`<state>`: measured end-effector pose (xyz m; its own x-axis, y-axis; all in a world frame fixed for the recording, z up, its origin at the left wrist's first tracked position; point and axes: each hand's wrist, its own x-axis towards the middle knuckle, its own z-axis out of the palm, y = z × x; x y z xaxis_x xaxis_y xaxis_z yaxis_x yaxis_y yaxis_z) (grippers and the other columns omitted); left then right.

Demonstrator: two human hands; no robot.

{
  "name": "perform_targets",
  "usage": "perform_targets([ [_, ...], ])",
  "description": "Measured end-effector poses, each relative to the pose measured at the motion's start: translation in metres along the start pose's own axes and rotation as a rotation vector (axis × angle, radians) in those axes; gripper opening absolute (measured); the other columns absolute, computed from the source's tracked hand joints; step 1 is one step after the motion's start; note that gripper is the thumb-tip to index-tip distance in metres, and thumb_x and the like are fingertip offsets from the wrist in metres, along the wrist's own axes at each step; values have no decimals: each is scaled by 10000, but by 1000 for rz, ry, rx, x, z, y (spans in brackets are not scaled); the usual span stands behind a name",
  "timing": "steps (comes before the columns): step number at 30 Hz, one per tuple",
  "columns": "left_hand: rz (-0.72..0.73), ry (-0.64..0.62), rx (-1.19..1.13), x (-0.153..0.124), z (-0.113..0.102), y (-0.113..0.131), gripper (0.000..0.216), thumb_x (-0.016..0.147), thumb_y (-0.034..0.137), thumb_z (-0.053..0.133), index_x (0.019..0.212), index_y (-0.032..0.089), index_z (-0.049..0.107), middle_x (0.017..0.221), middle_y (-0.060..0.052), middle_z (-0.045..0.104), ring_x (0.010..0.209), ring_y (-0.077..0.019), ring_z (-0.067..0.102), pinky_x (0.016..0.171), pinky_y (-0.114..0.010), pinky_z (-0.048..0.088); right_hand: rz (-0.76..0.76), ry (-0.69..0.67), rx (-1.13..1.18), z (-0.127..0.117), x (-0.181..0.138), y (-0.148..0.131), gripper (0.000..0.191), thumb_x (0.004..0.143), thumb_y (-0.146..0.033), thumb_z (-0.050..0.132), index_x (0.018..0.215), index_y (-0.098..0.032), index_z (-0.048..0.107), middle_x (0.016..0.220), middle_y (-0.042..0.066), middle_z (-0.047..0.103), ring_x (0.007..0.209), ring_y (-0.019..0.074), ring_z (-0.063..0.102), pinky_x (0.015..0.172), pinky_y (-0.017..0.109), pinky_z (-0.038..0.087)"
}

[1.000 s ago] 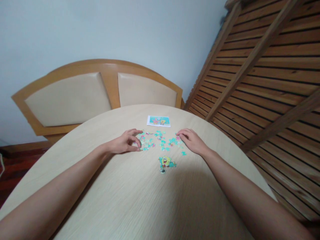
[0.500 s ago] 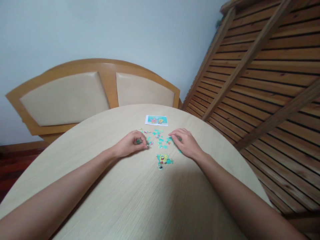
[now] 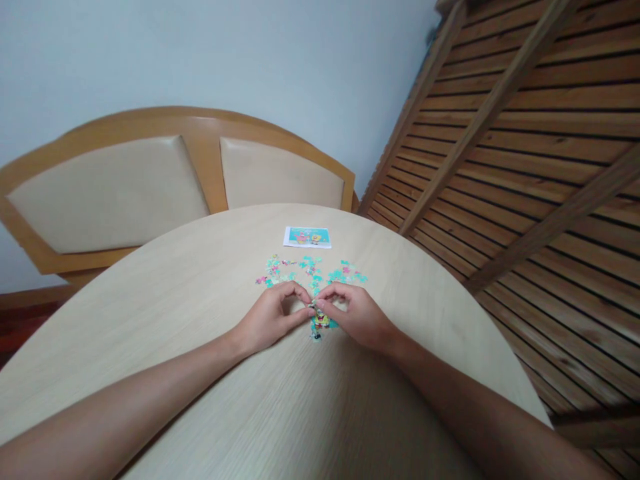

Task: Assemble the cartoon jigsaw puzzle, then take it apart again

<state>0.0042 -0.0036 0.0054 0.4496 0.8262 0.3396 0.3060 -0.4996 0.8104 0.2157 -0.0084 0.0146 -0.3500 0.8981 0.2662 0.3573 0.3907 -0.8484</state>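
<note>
A partly joined jigsaw puzzle (image 3: pixel 322 321) with a yellow cartoon sponge figure lies on the round table. At its upper edge, my left hand (image 3: pixel 277 312) pinches a small puzzle piece (image 3: pixel 313 304) between thumb and forefinger. From the other side, my right hand (image 3: pixel 357 312) has its thumb and fingertips closed at that same piece, nearly meeting the left fingertips. The fingers hide part of the joined puzzle. Beyond both hands lie loose puzzle pieces (image 3: pixel 347 274), mostly teal with some pink.
Behind the loose pieces is a printed picture card (image 3: pixel 307 237) showing cartoon figures. The pale wooden table (image 3: pixel 210 393) has a curved edge. A padded bench back (image 3: pixel 215 160) stands beyond it against the wall, and a slatted wooden panel (image 3: pixel 525 160) rises at the right.
Both hands have come together and nearer to me, from the loose pieces to the top of the joined puzzle. The view has shifted slightly.
</note>
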Motion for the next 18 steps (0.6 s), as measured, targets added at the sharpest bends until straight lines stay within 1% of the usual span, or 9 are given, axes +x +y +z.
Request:
perform_targets([
  [3, 128, -71, 163, -2, 0, 1, 196, 880, 316, 688, 1023, 212, 603, 1054, -53, 689, 1021, -222, 634, 939, -390, 465, 30, -32, -29, -14, -2, -2, 128, 855, -296, 647, 819, -186, 702, 822, 26, 730, 797, 170, 669, 766, 286, 515],
  [5, 210, -156, 229, -3, 0, 1, 303, 863, 283, 702, 1131, 229, 572, 1157, -64, 665, 1107, -236, 608, 994, -417, 448, 44, -67, -48, -22, -6, -5, 121, 849, -290, 653, 810, -186, 701, 819, 26, 731, 790, 169, 671, 760, 286, 522],
  [8, 274, -266, 286, -2, -1, 3, 419, 844, 262, 711, 1224, 241, 538, 1245, -82, 634, 1179, -259, 575, 1038, -450, 427, 64, -155, -51, -28, -11, -12, 88, 842, -242, 647, 882, -186, 703, 843, 27, 745, 781, 165, 686, 744, 282, 533],
  [10, 284, -307, 311, -1, -1, 5, 407, 847, 270, 706, 1221, 243, 547, 1257, -89, 630, 1204, -274, 561, 1048, -468, 421, 62, -214, -90, -28, -14, -16, 82, 839, -214, 644, 886, -191, 707, 843, 23, 755, 763, 161, 692, 725, 275, 532],
  [12, 282, -335, 331, 0, -1, 7, 364, 853, 283, 707, 1188, 242, 571, 1262, -89, 625, 1218, -281, 551, 1056, -473, 417, 48, -248, -167, -27, -17, -18, 75, 837, -200, 646, 848, -198, 720, 812, 13, 760, 723, 154, 692, 709, 271, 525],
  [14, 275, -350, 343, 1, -2, 8, 324, 861, 292, 709, 1158, 237, 591, 1270, -88, 618, 1227, -279, 543, 1066, -467, 411, 30, -263, -241, -25, -19, -19, 81, 831, -189, 654, 822, -204, 733, 778, 3, 761, 689, 148, 690, 706, 270, 514],
  [18, 267, -361, 338, 1, -2, 9, 294, 883, 315, 700, 1150, 232, 609, 1262, -90, 617, 1220, -276, 545, 1055, -455, 421, -11, -262, -316, -22, -21, -17, 62, 822, -193, 688, 819, -217, 745, 767, -15, 762, 695, 144, 689, 772, 286, 486],
])
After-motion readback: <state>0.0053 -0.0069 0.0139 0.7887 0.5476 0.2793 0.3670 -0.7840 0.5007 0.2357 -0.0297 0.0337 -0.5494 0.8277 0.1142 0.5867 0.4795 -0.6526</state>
